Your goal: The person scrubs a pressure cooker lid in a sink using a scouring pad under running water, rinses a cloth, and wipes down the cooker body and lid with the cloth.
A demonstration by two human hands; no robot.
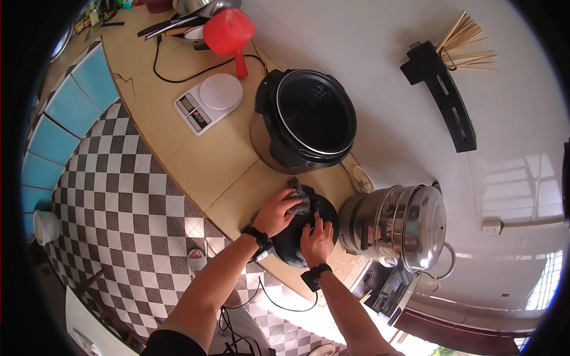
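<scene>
A round black lid (287, 248) lies on the counter in front of the electric pressure cooker (264, 133). My left hand (274, 215) is closed around a dark grey cloth (300, 199), which touches the upper part of the lid. On the lid's right half rests my right hand (318, 242), its fingers apart and touching the black surface, with nothing seen in its grasp. The cooker stands without a lid, and its dark inside shows. My fingers partly cover the lid's middle.
A stainless steel steamer pot (386, 225) stands close to the right of the lid. Farther back are a white kitchen scale (199, 110), a red ladle-shaped scoop (230, 31) and a black cable (172, 80). A black chopstick holder (448, 98) hangs on the wall.
</scene>
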